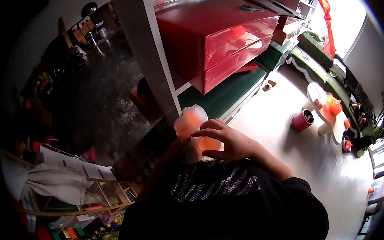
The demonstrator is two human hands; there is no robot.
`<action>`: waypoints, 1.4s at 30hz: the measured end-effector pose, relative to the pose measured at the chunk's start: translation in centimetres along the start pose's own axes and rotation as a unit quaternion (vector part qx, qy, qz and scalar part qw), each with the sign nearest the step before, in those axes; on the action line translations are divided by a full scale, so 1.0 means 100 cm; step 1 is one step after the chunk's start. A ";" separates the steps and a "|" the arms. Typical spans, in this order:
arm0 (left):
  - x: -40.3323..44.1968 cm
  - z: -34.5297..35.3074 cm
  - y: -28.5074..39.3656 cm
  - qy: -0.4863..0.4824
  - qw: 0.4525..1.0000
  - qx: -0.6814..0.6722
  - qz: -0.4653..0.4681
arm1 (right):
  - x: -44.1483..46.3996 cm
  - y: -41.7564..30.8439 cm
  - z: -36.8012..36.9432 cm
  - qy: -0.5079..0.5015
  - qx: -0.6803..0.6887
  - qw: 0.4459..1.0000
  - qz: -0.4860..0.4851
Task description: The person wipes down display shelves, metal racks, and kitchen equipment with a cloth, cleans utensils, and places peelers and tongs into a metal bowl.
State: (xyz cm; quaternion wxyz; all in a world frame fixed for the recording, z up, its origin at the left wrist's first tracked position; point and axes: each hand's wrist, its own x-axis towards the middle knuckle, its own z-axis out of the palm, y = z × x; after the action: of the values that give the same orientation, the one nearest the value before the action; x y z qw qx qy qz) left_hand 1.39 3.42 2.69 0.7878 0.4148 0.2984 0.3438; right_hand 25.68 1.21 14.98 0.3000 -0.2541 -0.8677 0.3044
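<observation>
Several translucent containers with orange-pink contents [195,116] are bunched together in front of my chest, beside the end of the green shelf. My right hand [228,140] curls over the containers from the right, thumb and fingers around the orange one [209,143]. In shadow on the left side, my left hand [172,150] touches the bunch; its fingers are mostly hidden in the dark.
A glossy red drawer box [184,39] stands on a dark green shelf [225,90] beside a white post [148,44]. On the right are a white table [315,91], a red bin [303,120] and a green sofa [312,67]. A wooden rack [76,211] stands lower left.
</observation>
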 end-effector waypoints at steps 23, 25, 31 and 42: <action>-0.103 0.055 -0.067 0.291 0.931 0.188 0.112 | 0.027 0.015 0.079 -0.048 0.334 0.939 0.069; -0.120 0.058 -0.089 0.318 0.931 0.145 0.106 | 0.026 0.005 0.097 -0.062 0.351 0.934 0.027; -0.172 0.085 -0.106 0.288 0.933 0.097 0.194 | 0.024 -0.039 0.110 -0.200 0.181 0.956 -0.118; -0.242 0.065 -0.110 0.284 0.894 0.211 0.277 | 0.011 -0.082 0.164 -0.263 0.411 0.869 0.089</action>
State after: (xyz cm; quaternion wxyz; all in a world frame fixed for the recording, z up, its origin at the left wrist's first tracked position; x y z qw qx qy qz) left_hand -4.66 -23.17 0.82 0.4369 0.5217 0.4477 0.5801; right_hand 11.74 -9.83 10.58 0.1098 -0.0949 -0.6848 0.7142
